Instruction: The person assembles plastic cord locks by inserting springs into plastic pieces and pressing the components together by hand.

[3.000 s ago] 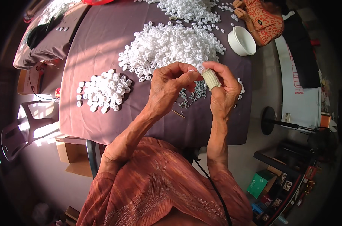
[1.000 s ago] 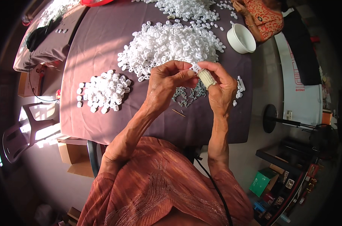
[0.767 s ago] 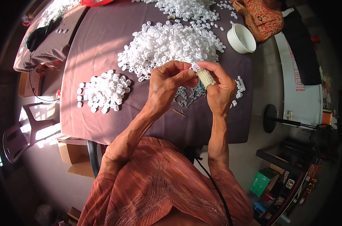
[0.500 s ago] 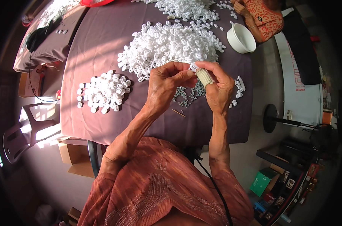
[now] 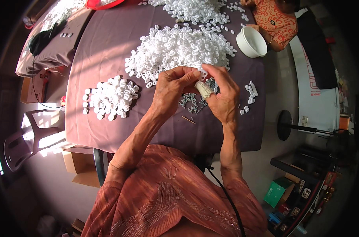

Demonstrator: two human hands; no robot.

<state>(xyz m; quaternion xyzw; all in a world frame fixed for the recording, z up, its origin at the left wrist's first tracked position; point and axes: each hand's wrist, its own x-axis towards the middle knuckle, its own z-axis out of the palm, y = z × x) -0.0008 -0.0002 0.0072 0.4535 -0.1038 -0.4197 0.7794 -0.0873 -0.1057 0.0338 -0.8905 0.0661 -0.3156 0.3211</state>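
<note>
Over the near side of the cloth-covered table, my left hand (image 5: 168, 87) pinches a small white oval plastic piece with holes (image 5: 202, 74) between thumb and fingers. My right hand (image 5: 225, 96) is closed on the same piece from the other side. A cream ribbed finger cover (image 5: 203, 89) appears to sit on my right thumb. Below my hands lies a pile of small grey screws (image 5: 193, 103), partly hidden by them. Just behind my hands rises a big heap of white plastic pieces (image 5: 179, 47). A smaller pile of white pieces (image 5: 113, 96) lies to the left.
A thin brown stick (image 5: 188, 119) lies near the screws. Several loose white pieces (image 5: 250, 93) are at the right. A white bowl (image 5: 252, 42) stands by the right edge, beside a person in an orange patterned top (image 5: 272, 23). A red tray (image 5: 104, 4) is at the far edge.
My right hand has turned and shifted slightly left, and the cream finger cover has moved down and left. The white piece's holes now face up. The co-worker's arm has moved closer to the bowl.
</note>
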